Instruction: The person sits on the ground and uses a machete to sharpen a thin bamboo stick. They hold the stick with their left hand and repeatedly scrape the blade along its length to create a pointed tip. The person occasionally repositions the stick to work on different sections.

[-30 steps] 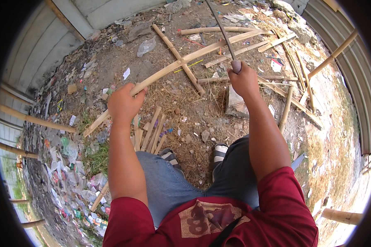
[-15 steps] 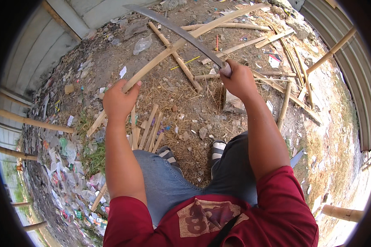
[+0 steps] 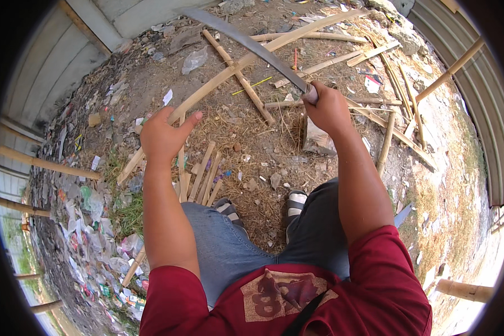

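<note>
A long bamboo strip (image 3: 204, 91) runs from beside my left forearm up to the far right, resting across a bamboo pole (image 3: 221, 47) on the ground. My left hand (image 3: 163, 137) is on its near part, with the thumb lifted off and the fingers, partly hidden, still around it. In my right hand (image 3: 327, 109) is a machete (image 3: 224, 28), gripped by its handle. Its blade points to the far left and crosses over the strip, the tip beyond it. Whether the blade touches the strip I cannot tell.
Several short bamboo pieces (image 3: 208, 173) lie near my left foot. Further bamboo lengths (image 3: 383, 120) lie at the right, by a pale block (image 3: 318, 137). Plastic litter (image 3: 92, 235) covers the left ground. A concrete wall (image 3: 50, 67) and corrugated sheeting (image 3: 459, 73) stand at the sides.
My left thumb has lifted from the bamboo strip. My right hand and the machete have shifted slightly to the right and nearer to me.
</note>
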The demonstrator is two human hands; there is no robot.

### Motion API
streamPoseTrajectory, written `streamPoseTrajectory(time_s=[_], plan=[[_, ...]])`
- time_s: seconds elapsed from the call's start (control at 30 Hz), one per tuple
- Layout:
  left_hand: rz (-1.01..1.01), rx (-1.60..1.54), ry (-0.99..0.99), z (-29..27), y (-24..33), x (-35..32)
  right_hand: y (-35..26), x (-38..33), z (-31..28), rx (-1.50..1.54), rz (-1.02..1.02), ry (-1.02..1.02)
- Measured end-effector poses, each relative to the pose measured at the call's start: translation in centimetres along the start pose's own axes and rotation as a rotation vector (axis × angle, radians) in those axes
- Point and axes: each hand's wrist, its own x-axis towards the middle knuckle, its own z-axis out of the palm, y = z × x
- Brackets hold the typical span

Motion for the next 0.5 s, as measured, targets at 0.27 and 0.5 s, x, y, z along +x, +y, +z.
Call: streamPoseTrajectory(time_s=[0.27, 0.5], plan=[[0.067, 0.016, -0.046, 1.9, -0.4, 0.3, -1.7, -1.0, 1.2, 0.039, 0.007, -0.068], [0.158, 0.135, 0.174, 1.8, -2.4, 0.6, -0.2, -0.7, -1.6, 0.135, 0.096, -0.030]])
